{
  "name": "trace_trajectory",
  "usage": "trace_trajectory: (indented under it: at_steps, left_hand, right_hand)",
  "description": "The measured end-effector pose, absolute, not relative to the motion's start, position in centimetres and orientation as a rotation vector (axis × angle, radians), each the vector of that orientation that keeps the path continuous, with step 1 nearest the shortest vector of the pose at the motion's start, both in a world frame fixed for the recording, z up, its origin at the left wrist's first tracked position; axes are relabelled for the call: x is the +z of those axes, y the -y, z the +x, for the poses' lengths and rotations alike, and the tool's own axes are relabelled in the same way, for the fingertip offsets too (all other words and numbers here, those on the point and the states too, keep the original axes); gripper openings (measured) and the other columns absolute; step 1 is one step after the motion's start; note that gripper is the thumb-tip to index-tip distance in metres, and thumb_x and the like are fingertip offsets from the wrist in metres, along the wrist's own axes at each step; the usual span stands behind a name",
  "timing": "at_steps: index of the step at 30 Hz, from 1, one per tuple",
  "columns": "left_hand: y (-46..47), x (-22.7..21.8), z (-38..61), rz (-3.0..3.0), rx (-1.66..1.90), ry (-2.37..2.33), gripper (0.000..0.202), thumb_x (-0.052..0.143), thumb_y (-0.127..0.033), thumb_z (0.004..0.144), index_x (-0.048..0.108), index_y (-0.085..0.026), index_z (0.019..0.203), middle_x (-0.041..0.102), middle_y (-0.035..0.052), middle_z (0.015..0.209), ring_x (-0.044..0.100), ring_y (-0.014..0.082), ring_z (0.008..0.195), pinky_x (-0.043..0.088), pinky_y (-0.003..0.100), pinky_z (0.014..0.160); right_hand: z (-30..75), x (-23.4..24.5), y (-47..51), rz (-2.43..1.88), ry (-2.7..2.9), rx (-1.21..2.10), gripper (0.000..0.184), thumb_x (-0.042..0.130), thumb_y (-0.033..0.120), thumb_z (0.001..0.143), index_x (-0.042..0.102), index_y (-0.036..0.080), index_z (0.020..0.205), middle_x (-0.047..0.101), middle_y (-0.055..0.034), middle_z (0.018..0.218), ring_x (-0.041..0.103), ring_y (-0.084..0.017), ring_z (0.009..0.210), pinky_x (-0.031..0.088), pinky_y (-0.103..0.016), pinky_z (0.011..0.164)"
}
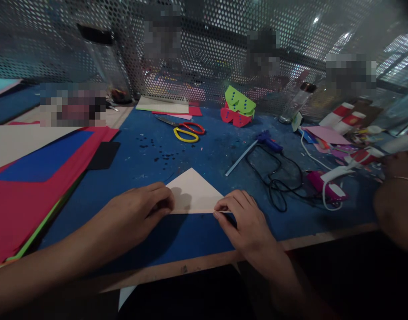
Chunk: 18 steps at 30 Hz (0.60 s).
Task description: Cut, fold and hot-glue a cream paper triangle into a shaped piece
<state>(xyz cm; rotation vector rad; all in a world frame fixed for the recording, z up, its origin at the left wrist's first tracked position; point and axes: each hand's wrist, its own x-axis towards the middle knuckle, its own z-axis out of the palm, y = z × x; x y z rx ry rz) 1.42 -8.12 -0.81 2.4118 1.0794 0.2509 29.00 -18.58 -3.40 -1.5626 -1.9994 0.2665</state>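
A pale sheet of paper (pixel 192 193), folded to a triangle, lies on the blue tabletop (pixel 137 231) with its peak pointing away from me. My left hand (pixel 146 204) pinches its left corner, fingers curled and thumb along the near edge. At the opposite corner, my right hand (pixel 244 215) grips the paper between thumb and fingertips. Both corners are partly hidden by my fingers. Beyond the paper lie scissors (pixel 187 133) with one red and one yellow handle loop. A blue glue gun (pixel 269 141) with a glue stick in it rests to the right.
Stacked coloured sheets (pixel 57 191) cover the left side. Red and green paper masks (pixel 238 109) stand near the perforated metal screen (pixel 204 53). The glue gun's black cord (pixel 274 182) loops near a magenta device (pixel 329 186). Another person's arm (pixel 395 200) is at the right edge.
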Motion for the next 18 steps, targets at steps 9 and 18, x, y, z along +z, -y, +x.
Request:
trace_trajectory:
  at_steps: [9,18]
  left_hand:
    - [7.9,0.2,-0.4,2.258,0.149,-1.247,0.02,0.051,-0.031,0.096,0.07,-0.025,0.097,0.076,-0.0001,0.091,0.071,0.021,0.081,0.049,0.03,0.071]
    - [6.7,0.4,-3.0,2.245,0.142,-1.318,0.021,0.061,-0.035,0.091,0.079,-0.026,0.095,0.078,-0.0015,0.086,0.07,0.0187,0.074,0.048,0.025,0.065]
  right_hand:
    - [29.0,-3.4,18.5,-1.575,2.004,0.275,0.005,0.061,0.021,0.105,0.063,0.025,0.103,0.068,-0.0046,0.107,0.062,-0.023,0.102,0.047,-0.042,0.09]
    - [29.2,-3.6,18.4,-1.565,2.024,0.243,0.006,0.06,0.021,0.105,0.064,0.025,0.103,0.068,-0.0049,0.106,0.063,-0.023,0.1,0.048,-0.041,0.089]
